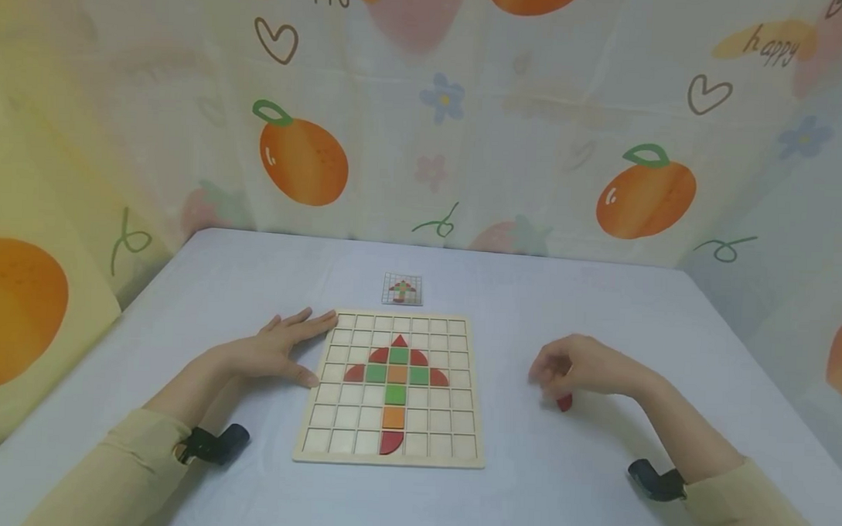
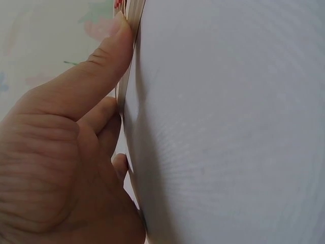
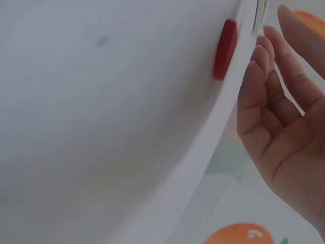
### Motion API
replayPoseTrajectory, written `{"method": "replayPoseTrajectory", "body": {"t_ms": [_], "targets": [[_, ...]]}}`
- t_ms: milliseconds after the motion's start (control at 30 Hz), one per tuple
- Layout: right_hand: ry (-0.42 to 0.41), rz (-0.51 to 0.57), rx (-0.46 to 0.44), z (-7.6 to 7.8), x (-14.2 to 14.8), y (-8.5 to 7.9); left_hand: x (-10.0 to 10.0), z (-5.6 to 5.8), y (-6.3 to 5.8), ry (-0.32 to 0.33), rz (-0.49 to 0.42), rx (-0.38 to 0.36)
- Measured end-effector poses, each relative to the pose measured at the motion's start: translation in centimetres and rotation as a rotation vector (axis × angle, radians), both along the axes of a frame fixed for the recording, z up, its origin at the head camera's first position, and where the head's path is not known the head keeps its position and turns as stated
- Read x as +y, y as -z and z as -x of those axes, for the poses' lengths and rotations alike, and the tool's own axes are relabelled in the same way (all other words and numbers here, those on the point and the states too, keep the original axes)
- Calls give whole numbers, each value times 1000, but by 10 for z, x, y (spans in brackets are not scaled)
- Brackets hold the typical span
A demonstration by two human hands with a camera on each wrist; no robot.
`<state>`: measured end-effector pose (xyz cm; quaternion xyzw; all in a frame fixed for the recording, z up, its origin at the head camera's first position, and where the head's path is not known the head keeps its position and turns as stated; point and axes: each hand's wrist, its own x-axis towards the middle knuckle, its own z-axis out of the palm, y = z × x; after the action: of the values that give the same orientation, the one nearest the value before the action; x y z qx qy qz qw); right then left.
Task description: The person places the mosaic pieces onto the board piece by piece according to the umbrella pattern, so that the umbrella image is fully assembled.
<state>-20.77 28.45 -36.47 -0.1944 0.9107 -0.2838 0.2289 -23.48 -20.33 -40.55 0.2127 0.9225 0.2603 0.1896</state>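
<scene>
A wooden grid board (image 1: 439, 421) lies on the table with red, green and orange tiles forming an arrow-like figure. At its top sits a red triangle (image 1: 400, 341), and at its bottom a red quarter-round tile (image 1: 391, 443). My left hand (image 1: 268, 353) rests at the board's left edge, fingers spread, fingertip and thumb at the rim. Right of the board, my right hand (image 1: 587, 366) hovers with loosely bent fingers. Beneath it lies a red tile (image 3: 226, 50), apart from the fingers in the right wrist view and partly hidden by them in the head view.
A small pattern card (image 1: 402, 289) showing a similar figure lies behind the board. The white table (image 1: 531, 298) ends at a printed cloth backdrop (image 1: 466, 164). Black wrist cameras (image 1: 657, 480) sit on both wrists.
</scene>
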Motion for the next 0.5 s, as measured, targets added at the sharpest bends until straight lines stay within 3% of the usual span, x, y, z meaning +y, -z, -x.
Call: {"method": "replayPoseTrajectory", "body": {"t_ms": [233,500], "targets": [[20,-9,-44,-1,23,3,1,0,0,-5,3,0],[64,-75,-53,-3,24,5,1,0,-1,-9,10,-5]]}}
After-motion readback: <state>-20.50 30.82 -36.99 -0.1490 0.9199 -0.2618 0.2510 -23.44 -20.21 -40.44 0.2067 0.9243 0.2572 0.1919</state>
